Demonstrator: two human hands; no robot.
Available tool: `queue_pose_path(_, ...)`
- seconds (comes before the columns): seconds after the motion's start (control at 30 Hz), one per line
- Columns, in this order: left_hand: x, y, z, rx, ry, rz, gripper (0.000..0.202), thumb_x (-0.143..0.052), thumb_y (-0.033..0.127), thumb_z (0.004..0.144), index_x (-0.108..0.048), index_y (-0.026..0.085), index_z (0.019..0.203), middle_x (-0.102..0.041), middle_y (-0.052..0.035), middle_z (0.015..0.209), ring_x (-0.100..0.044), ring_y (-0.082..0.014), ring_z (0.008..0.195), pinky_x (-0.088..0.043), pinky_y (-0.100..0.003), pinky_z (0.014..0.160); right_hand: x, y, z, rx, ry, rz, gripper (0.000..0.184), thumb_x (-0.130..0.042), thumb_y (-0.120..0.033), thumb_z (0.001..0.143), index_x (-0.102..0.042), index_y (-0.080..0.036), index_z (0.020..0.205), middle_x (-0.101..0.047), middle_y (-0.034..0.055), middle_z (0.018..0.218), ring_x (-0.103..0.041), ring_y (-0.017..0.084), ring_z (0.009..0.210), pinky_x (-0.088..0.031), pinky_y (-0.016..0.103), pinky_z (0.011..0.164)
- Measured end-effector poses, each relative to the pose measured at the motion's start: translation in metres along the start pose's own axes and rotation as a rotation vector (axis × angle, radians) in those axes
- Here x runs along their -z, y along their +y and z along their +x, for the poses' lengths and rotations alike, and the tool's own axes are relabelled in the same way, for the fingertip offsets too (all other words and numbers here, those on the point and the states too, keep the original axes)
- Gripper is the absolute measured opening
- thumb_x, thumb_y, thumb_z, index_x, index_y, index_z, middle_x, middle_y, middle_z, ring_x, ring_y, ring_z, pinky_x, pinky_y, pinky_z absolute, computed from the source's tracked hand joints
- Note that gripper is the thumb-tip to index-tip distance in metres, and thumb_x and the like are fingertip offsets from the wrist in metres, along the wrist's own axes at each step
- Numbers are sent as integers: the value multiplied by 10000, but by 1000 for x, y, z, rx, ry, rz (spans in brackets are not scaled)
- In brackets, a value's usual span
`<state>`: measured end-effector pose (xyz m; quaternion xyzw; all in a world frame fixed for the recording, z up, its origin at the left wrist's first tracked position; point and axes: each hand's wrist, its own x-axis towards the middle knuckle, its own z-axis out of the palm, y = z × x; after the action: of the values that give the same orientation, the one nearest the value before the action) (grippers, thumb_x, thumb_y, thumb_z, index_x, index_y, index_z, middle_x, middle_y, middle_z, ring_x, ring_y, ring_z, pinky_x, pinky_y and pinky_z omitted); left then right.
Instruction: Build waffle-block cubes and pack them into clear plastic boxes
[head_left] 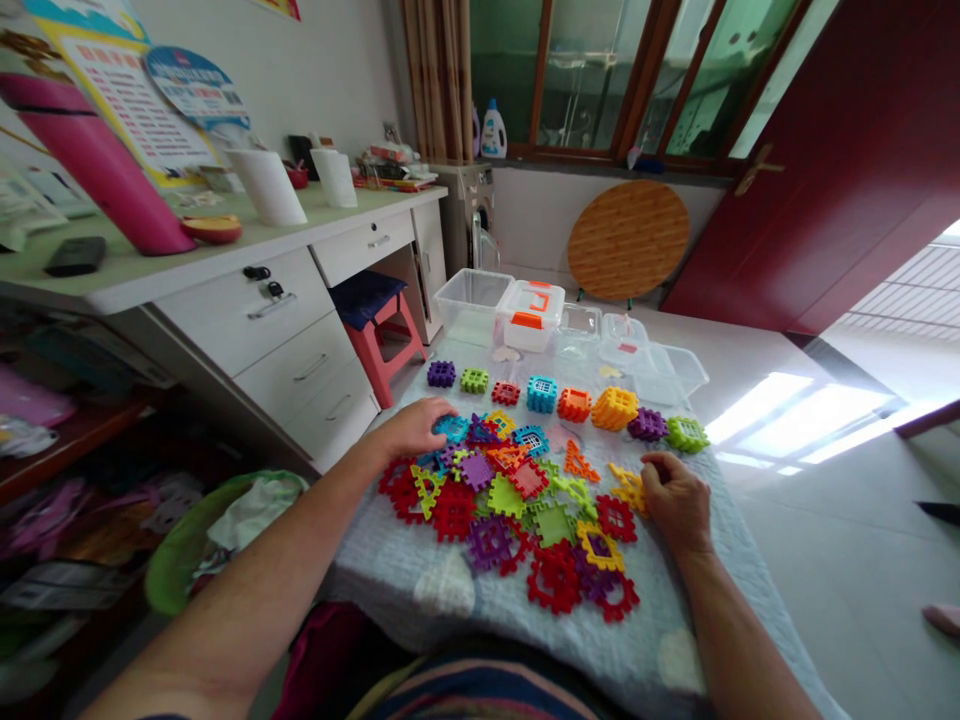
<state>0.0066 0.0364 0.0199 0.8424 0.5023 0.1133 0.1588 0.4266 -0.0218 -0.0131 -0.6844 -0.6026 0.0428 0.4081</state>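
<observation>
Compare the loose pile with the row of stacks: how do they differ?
Colour: the loose pile mixes colours throughout; the row of stacks keeps each stack mainly to one colour.
Order: the loose pile lies jumbled and overlapping; the row of stacks stands in separate, compact blocks.
Place: the loose pile is nearer the wearer; the row of stacks is farther back.
Shared: notched-edge pieces on the same cloth.

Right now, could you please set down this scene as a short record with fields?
Left hand: at a blue piece; firmness of grip unclear
Right hand: curled beside a yellow piece; contact unclear
Loose pieces: mixed colours, jumbled nearest the person
Row: eight groups, each mainly one colour
Boxes: clear plastic, beyond the row
Surface: pale blue patterned cloth
</observation>
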Motion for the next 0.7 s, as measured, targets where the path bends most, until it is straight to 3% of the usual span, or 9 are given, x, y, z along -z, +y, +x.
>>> queue_pose_path(0.2, 7, 6, -14, 93, 50, -132, 291, -521, 315, 807, -674, 163, 1002, -673, -69, 1039, -611, -176, 818, -477, -284, 779, 0, -1, 0, 2, -6, 1, 269, -483, -354, 736, -691, -184, 743, -624, 23, 560, -552, 172, 509, -424, 282, 589)
queue_pose_path(0.3, 12, 7, -14, 146, 69, -162, 357, -408, 444, 906, -651, 182, 903, -664, -33, 869, -590, -173, 784, -461, -277, 733, 1, -3, 0, 1, -3, 6, 273, -481, -359, 734, -689, -182, 731, -625, 27, 558, -552, 175, 510, -425, 283, 585)
queue_pose_path(0.43, 13, 4, -5, 198, 82, -114, 460, -279, 484, 953, -567, 199, 734, -581, 0, 680, -543, -161, 675, -433, -268, 648, 1, -3, 1, 3, -4, 22, 270, -483, -360, 734, -687, -185, 724, -624, 25, 557, -549, 173, 507, -425, 282, 577)
queue_pose_path(0.57, 7, -1, 8, 197, 19, 44, 362, -344, 406, 937, -602, 197, 792, -625, -28, 765, -586, -185, 742, -455, -288, 705, 0, -1, 2, -8, -7, 30, 268, -487, -362, 730, -687, -185, 721, -616, 19, 550, -536, 166, 492, -419, 280, 568)
queue_pose_path(0.7, -2, 7, 20, 205, 65, 112, 288, -447, 304, 890, -618, 145, 1059, -624, -137, 1098, -573, -261, 1052, -422, -376, 944, 0, -1, 3, -33, -6, 26, 271, -486, -362, 725, -691, -185, 727, -615, 18, 553, -534, 164, 494, -416, 280, 574)
